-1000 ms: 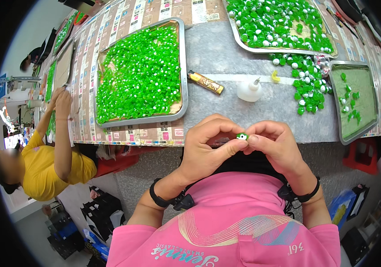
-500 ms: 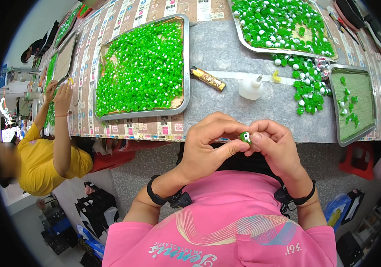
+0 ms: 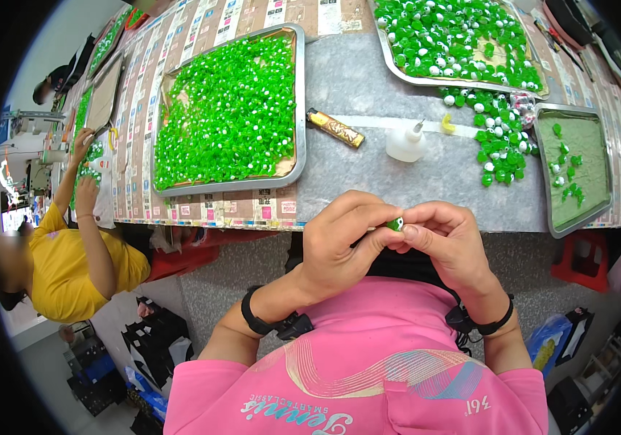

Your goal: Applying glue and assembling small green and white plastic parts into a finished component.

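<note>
Pinched between the fingertips of both hands is a small green piece with a white, black-dotted eye, just off the table's near edge. Thumb and forefinger of my left hand close on its left side. My right hand grips it from the right, its thumb lying against the eye side. Fingers cover most of the piece. Beyond my hands a squat white bottle with a thin metal tip stands upright on the grey mat.
A metal tray of green pieces lies to the left. Another tray sits far right, with a loose pile of eyed pieces below it. A third tray is at the right. A gold-brown tube lies left of the bottle. A co-worker sits at left.
The green piece has turned and moved slightly left, showing less of its eye, and my fingers have closed further over it. At left, the co-worker's hands have moved apart, one of them lower.
</note>
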Motion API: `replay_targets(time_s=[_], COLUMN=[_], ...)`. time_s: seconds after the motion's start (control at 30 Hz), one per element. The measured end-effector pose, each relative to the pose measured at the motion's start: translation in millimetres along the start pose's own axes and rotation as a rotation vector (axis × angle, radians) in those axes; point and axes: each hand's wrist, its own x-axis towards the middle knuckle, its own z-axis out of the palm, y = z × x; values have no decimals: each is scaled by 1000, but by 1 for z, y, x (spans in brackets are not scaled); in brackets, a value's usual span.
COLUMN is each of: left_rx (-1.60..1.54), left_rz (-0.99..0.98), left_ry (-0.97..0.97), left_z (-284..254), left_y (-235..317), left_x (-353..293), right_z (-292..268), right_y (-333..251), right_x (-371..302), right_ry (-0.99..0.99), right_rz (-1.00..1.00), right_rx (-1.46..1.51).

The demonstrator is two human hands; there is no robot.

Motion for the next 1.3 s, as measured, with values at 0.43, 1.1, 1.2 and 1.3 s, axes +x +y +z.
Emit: replay_targets(time_s=[0.43, 1.1, 1.2, 1.3], left_rx=[-113, -196, -193, -222], left_rz=[-7, -290, -309, -305], left_ry=[-100, 44, 135, 177], left_z=[-9, -32, -48, -58], left_y=[3, 0, 1, 9], left_x=[6, 2, 3, 9], right_z=[-6, -111, -151, -158], right_y=[-1, -54, -64, -62], right_x=[-3, -40, -52, -54], right_ry=[-156, 1089, 1269, 1316], right_rz=[169, -681, -602, -580], right_rx=[231, -937, -1108, -1244])
